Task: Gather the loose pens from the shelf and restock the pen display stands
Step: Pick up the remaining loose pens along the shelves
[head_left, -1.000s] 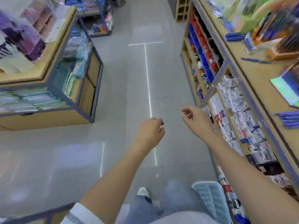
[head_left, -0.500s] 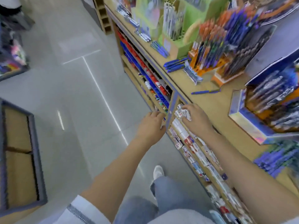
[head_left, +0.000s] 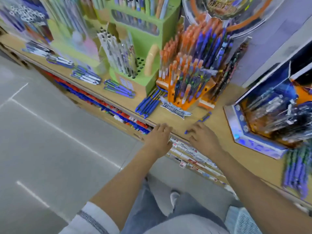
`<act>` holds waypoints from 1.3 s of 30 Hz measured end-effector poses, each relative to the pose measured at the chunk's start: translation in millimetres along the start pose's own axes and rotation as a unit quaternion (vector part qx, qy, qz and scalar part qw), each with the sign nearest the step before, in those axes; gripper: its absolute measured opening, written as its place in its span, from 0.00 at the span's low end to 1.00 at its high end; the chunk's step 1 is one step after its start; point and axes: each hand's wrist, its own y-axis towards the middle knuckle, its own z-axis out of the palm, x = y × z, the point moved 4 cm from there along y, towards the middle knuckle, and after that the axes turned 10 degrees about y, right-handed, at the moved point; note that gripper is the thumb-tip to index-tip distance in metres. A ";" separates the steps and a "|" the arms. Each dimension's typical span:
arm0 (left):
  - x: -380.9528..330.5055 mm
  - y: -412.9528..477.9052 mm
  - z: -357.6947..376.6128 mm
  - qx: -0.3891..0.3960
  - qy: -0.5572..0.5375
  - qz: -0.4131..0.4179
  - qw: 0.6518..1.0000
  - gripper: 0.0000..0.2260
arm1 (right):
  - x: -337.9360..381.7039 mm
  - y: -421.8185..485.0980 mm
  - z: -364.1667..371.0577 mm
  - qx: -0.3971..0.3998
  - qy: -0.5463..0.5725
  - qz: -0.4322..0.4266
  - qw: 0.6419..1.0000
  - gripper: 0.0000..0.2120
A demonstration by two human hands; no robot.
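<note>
Nothing readable here, the lettering is all smeared by blur.
The star-shaped sign [head_left: 175,108] in front of the orange pen stand [head_left: 171,96] carries lettering, illegible; the small white boxes [head_left: 190,150] below show red marks, and the blue display box [head_left: 253,142] shows pale characters, unreadable.

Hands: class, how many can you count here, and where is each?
2. The left hand is at the front edge of the shelf; the right hand is on the shelf top, fingers across a blue pen.
</note>
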 end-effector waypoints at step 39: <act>150.5 100.2 -59.1 0.047 -0.302 -0.004 0.952 0.09 | 133.8 127.1 57.5 -0.163 0.406 0.285 0.853 0.13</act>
